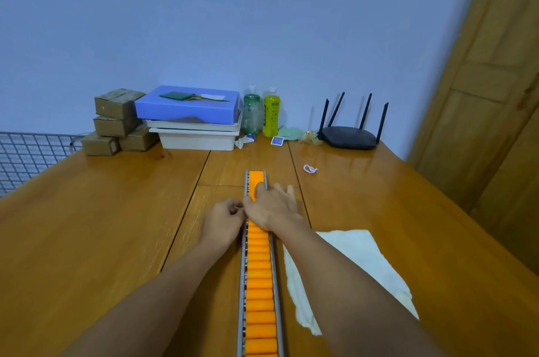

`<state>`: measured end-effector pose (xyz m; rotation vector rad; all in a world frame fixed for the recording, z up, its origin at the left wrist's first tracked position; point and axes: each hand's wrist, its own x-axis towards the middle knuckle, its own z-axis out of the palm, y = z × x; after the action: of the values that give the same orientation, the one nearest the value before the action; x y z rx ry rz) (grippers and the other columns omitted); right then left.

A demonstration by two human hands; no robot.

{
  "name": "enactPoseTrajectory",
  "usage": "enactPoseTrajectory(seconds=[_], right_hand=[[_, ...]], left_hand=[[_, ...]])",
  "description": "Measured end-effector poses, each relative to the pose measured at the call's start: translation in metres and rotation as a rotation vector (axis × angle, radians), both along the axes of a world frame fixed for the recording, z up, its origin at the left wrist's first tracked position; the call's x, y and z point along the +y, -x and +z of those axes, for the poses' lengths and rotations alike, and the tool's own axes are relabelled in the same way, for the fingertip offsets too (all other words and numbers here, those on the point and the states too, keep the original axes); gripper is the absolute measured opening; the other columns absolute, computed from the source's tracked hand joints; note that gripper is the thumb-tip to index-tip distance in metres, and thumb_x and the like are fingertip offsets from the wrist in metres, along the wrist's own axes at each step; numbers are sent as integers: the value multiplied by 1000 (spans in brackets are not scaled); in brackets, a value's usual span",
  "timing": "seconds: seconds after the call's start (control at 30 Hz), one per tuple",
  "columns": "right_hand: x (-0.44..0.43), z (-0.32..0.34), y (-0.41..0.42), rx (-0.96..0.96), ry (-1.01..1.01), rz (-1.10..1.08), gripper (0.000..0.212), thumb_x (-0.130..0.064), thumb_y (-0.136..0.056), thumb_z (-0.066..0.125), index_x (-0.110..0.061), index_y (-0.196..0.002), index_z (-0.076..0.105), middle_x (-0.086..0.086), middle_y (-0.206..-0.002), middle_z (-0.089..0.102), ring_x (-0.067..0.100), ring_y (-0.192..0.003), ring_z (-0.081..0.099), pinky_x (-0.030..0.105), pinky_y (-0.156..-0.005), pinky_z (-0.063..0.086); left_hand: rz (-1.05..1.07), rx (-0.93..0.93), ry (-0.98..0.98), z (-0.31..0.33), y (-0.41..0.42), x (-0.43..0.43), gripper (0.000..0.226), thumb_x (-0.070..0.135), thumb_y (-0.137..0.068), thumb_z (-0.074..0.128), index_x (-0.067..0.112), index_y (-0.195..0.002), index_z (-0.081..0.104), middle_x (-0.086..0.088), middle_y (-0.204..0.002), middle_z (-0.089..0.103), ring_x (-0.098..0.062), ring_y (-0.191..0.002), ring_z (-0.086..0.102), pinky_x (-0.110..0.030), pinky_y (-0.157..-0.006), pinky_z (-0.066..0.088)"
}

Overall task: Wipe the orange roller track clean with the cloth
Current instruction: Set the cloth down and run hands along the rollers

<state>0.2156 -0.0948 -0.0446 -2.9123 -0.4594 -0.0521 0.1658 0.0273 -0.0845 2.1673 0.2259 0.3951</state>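
The orange roller track [259,275] runs straight away from me down the middle of the wooden table [102,225], its rollers set in a grey metal frame. My right hand [271,207] lies flat across the track near its far end, fingers spread over the rollers and right rail. My left hand [224,219] is curled against the track's left rail, fingertips pinched beside my right hand. The white cloth [355,266] lies flat on the table to the right of the track, partly under my right forearm. Neither hand touches it.
At the back stand cardboard boxes [116,120], a blue box on stacked white trays [192,120], two bottles [261,111] and a black router [350,135]. A small white loop [310,169] lies right of the track's far end. A wire rack [26,155] stands at left.
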Motion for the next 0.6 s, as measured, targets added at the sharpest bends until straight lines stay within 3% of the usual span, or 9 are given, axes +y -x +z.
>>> enactPoseTrajectory(seconds=[0.23, 0.33, 0.6], right_hand=[[-7, 2, 30, -4, 10, 1, 60, -55, -100, 21, -17, -133, 52, 8, -126, 63, 24, -127, 44, 49, -109, 23], [-8, 3, 44, -6, 36, 7, 61, -55, -99, 20, -17, -134, 52, 8, -126, 63, 24, -125, 45, 48, -107, 25], [-15, 2, 77, -12, 47, 6, 62, -54, -101, 19, -15, -138, 50, 10, -130, 62, 26, -129, 45, 50, -112, 20]], left_hand=[[-4, 3, -62, 4, 23, -4, 17, 15, -96, 59, 15, -107, 72, 4, -78, 69, -11, -71, 64, -31, -58, 51], [-5, 15, -87, 6, 38, -9, 16, 15, -98, 58, 14, -108, 70, 3, -77, 67, -9, -67, 61, -23, -53, 41], [5, 22, -94, 4, 66, -15, 21, 14, -100, 57, 11, -118, 68, 1, -89, 65, -8, -75, 59, -24, -62, 48]])
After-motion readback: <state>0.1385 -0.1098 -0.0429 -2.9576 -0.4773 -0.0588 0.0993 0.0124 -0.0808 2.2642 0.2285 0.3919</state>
